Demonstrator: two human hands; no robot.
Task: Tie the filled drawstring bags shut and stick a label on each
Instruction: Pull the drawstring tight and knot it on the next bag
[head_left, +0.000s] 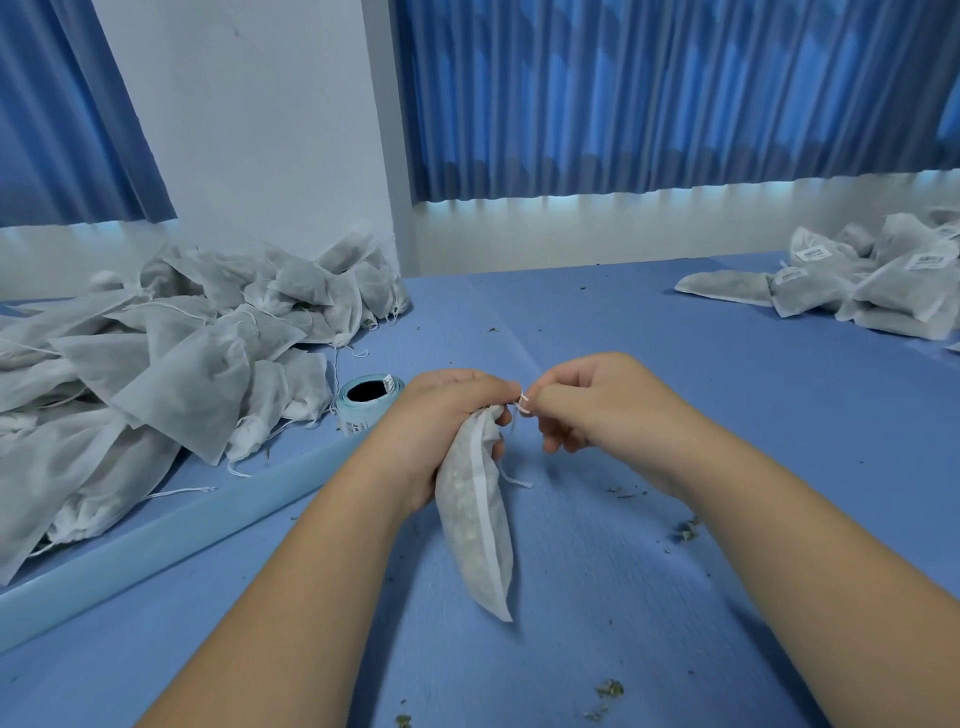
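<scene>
A filled white drawstring bag (480, 535) hangs over the middle of the blue table. My left hand (441, 421) grips its gathered neck. My right hand (587, 400) pinches the white drawstring (523, 404) just beside the neck, fingertips nearly touching the left hand. A loose end of the string (514, 480) dangles to the bag's right. A roll of labels (366, 402) lies left of my left hand. No label shows on the held bag.
A large heap of unlabelled filled bags (171, 364) covers the left of the table, on a raised foam pad (249, 514). A smaller pile of labelled bags (872, 280) lies at the far right. Dried herb crumbs (688, 530) are scattered on the blue tabletop (623, 597).
</scene>
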